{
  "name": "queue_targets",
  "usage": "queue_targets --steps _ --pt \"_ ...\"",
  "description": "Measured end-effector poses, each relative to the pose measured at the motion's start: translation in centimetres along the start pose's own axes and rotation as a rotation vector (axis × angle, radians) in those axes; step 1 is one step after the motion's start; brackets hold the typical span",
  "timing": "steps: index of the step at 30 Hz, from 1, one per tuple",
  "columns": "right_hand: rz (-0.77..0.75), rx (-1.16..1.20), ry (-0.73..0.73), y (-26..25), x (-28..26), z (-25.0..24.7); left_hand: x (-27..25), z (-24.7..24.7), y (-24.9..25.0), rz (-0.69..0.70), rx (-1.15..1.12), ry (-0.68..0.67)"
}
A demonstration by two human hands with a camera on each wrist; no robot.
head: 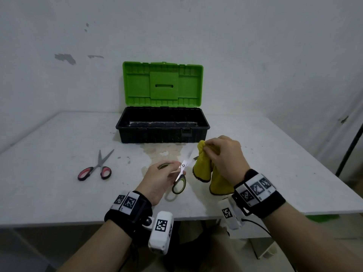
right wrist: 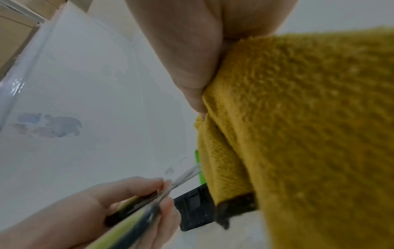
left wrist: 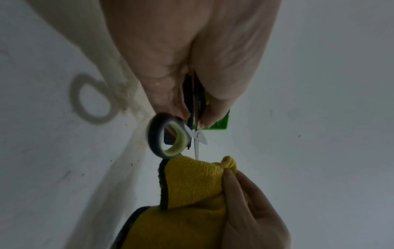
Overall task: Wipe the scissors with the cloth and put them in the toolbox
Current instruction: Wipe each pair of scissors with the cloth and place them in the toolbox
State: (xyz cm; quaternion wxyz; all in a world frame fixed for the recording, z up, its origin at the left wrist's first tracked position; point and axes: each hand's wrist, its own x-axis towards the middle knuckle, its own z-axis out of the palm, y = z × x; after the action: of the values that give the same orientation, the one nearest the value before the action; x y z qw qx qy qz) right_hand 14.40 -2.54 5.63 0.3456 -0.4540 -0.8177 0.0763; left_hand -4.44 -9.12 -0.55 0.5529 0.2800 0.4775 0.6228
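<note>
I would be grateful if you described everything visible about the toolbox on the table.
The toolbox stands at the back of the white table, against the wall, and looks like plastic. Its black base is a long rectangular tub with a small latch on the front wall. The bright green lid is swung fully open and stands upright, showing its ribbed inside. Only a dark inner floor shows; no tools are visible. Neither hand touches it.

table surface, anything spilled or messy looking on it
Yes. The white table has a yellowish-brown stain right in front of the open toolbox, under the green-handled scissors in the left hand; it looks like a dried spill. Small dark specks dot the surface nearby.
</note>
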Motion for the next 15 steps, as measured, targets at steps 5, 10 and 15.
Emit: queue_targets --steps 5,10,15 --pt "-0.024 -0.001 -0.008 0.1 -1.5 0.0 0.6 -0.1 -0.5 -0.046 -0.001 0.043" --pt "-0.064 0.03 -0.075 -0.1 -2.6 0.3 0.7 -0.4 -0.4 -0.082 -0.11 0.038" --pt "-0.105 0.023 -0.181 -0.5 -2.7 0.4 0.7 -0.4 -0.1 -0.122 -0.326 0.03"
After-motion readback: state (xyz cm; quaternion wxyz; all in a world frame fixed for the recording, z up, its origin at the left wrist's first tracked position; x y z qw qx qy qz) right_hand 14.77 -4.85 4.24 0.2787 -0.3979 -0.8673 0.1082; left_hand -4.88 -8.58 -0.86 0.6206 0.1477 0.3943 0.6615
